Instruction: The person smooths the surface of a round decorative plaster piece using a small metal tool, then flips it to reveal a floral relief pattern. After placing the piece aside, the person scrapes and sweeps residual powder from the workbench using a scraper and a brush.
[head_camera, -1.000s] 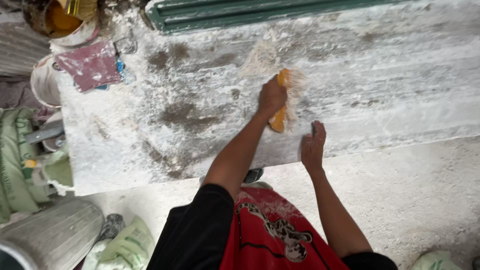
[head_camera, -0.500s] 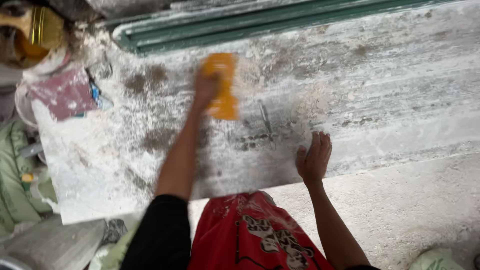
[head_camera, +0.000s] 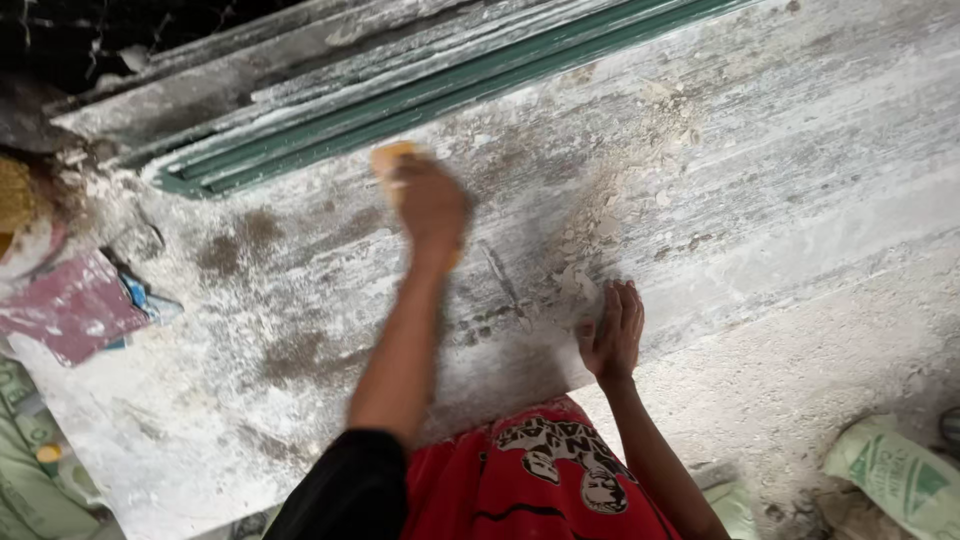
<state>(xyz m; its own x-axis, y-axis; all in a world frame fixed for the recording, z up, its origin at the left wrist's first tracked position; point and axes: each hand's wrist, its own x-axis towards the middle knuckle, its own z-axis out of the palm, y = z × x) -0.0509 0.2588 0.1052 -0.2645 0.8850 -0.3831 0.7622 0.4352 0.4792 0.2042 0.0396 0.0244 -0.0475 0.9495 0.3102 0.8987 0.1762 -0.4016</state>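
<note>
Orange sanding block (head_camera: 392, 160) sits in the left hand's (head_camera: 432, 205) closed grip, far up the dusty white slab (head_camera: 780, 150) beside green moulding (head_camera: 450, 95); the right hand (head_camera: 612, 332) lies open and flat, empty, at the slab's near edge.

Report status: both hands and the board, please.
Left hand grips orange block on dusty white board. Right hand flat on board edge. Loose flakes beside it.
</note>
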